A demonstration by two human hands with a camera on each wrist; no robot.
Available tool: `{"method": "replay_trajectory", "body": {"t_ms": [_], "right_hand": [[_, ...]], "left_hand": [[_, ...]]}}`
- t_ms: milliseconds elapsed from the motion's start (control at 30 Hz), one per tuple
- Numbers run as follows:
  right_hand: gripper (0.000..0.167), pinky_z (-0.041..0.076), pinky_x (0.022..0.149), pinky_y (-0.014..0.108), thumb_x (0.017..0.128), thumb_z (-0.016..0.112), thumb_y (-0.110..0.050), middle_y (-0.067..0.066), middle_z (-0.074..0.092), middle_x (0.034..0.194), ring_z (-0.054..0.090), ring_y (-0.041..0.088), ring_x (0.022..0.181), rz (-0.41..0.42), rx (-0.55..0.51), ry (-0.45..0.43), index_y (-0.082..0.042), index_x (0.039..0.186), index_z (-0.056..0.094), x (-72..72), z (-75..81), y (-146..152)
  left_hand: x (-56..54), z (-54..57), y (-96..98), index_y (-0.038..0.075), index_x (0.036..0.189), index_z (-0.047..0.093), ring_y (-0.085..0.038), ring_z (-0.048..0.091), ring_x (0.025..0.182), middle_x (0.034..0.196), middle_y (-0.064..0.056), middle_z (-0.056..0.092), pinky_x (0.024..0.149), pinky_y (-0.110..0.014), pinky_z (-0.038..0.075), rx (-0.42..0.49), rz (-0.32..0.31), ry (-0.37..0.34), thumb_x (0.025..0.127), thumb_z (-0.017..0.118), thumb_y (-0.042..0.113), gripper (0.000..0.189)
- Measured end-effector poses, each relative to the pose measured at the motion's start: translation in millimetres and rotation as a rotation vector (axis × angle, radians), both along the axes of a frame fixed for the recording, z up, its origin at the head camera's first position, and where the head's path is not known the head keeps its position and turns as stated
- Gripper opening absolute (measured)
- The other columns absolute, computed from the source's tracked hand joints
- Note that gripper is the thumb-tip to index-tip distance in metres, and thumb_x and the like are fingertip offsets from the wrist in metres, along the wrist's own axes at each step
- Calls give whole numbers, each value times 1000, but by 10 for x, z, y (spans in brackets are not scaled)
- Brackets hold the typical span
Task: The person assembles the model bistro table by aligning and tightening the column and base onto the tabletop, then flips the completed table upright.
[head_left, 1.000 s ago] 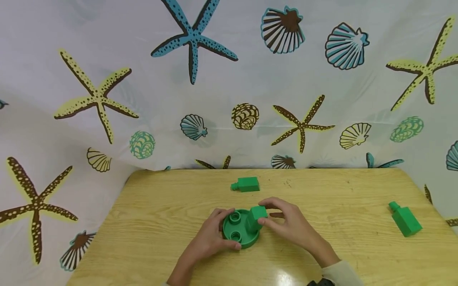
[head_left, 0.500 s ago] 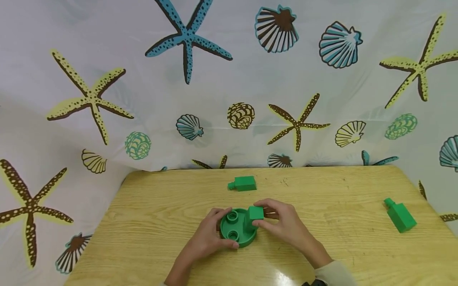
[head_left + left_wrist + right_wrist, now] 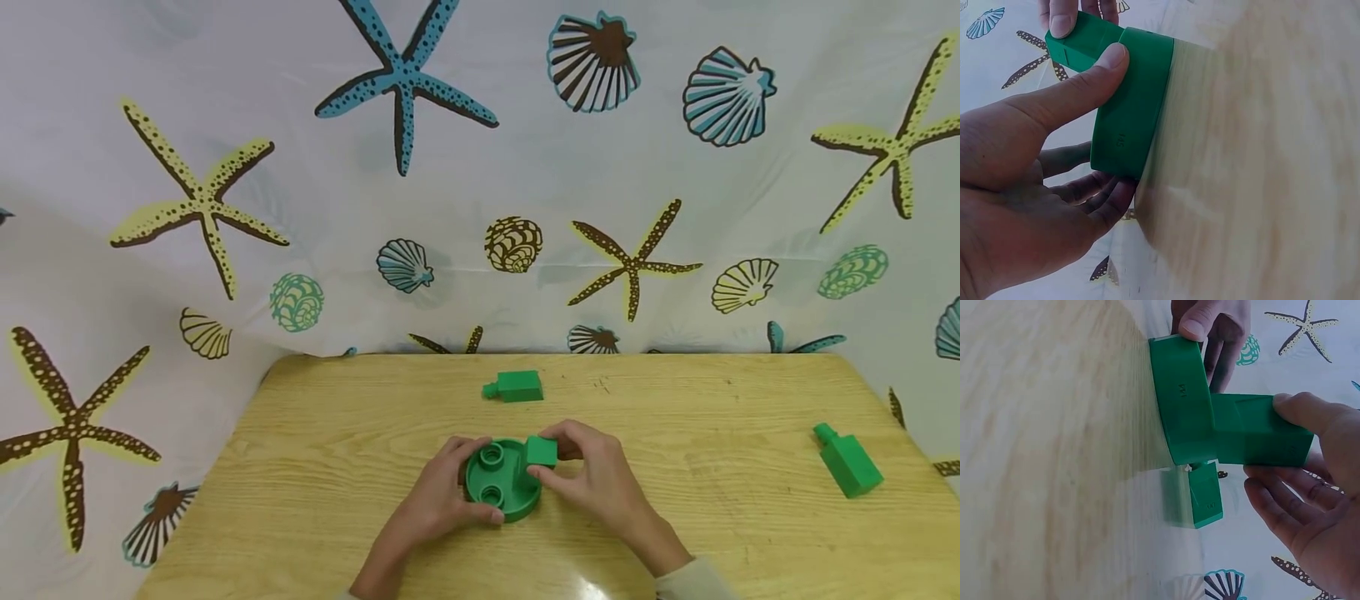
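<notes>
A round green base point(image 3: 516, 511) with a raised rim sits on the table in the head view. Two ring-shaped sockets point(image 3: 491, 455) show on its left side. On its right side a square green block point(image 3: 542, 451) stands upright; its lower end is hidden inside the rim. My left hand point(image 3: 441, 493) grips the base from the left, thumb at the near edge and fingers round the far side. My right hand point(image 3: 606, 477) pinches the block near its top. In the right wrist view the block point(image 3: 1260, 429) stands out from the base, thumb and fingers on opposite sides.
A green block with a threaded stub point(image 3: 520, 386) lies behind the base. Another such block point(image 3: 851, 464) lies at the far right of the wooden table point(image 3: 360, 400). A cloth point(image 3: 465, 183) printed with starfish and shells hangs behind and at the sides.
My right hand has turned a little, and the block's top has turned with it. My left hand keeps its grip on the base. The head view swayed slightly and came back.
</notes>
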State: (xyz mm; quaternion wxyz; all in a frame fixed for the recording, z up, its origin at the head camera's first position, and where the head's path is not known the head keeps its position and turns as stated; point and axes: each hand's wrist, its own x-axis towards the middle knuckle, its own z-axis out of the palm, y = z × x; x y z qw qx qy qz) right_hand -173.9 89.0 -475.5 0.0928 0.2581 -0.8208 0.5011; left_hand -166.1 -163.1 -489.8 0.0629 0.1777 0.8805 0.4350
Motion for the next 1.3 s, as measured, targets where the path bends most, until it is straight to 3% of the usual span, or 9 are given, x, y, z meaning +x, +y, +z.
{"method": "replay_trajectory", "body": {"t_ms": [133,300,400,533,733,900,1067,1167,1300], "right_hand": [[31,62,78,32,85,87,-22,-4,71,103,71,13,89,27,28,-20,-14,109,69,-9,7,-12],[30,61,80,32,89,84,-25,-3,69,107,71,19,95,134,45,-94,-16,112,66,-81,27,37],[33,60,84,35,93,80,-28,-1,69,113,70,20,100,171,25,-127,-17,120,65,-132,64,123],[37,60,86,37,96,76,-24,3,67,115,70,21,102,129,-9,-123,-18,130,63,-255,115,243],[41,58,91,52,95,76,-15,13,65,122,67,39,109,70,-16,-86,-9,134,62,-617,83,255],[47,53,97,58,94,76,-9,21,60,133,61,43,119,50,12,-127,-3,138,59,-873,-16,152],[52,50,103,57,96,74,-10,21,56,142,56,41,128,49,70,-173,-2,143,55,-1058,-111,22],[52,49,105,55,97,72,-9,20,55,144,55,40,129,60,100,-182,-1,145,53,-1144,-167,-39],[47,49,105,52,98,71,-6,20,60,138,59,36,125,64,127,-174,2,142,56,-1206,-216,-85]], "left_hand": [[6,-6,-35,1,150,49,-34,53,124,132,-15,52,107,-58,43,-4,-16,-7,72,97,30,96],[-5,-9,-70,1,154,44,-34,51,126,137,-16,49,108,-57,42,-27,-51,-37,74,95,32,99],[23,52,-63,0,157,37,-37,49,131,144,-19,47,109,-59,41,-37,-87,-42,77,93,26,101],[120,205,37,-2,155,39,-41,47,135,148,-23,46,109,-61,40,-67,-94,18,87,86,23,87],[263,423,485,4,141,59,-35,55,128,139,-13,56,104,-53,49,-38,17,107,95,76,30,55],[251,351,795,5,132,65,-27,64,113,123,-8,64,92,-44,57,-16,163,200,91,80,34,53],[215,313,814,4,116,70,-22,68,97,106,-4,67,77,-35,61,59,249,249,83,88,26,44],[213,312,766,5,115,70,-22,68,97,106,-3,66,77,-30,61,92,207,226,84,88,24,40],[194,290,658,9,123,67,-20,66,107,116,-2,65,86,-27,58,151,80,132,91,83,25,39]]}}
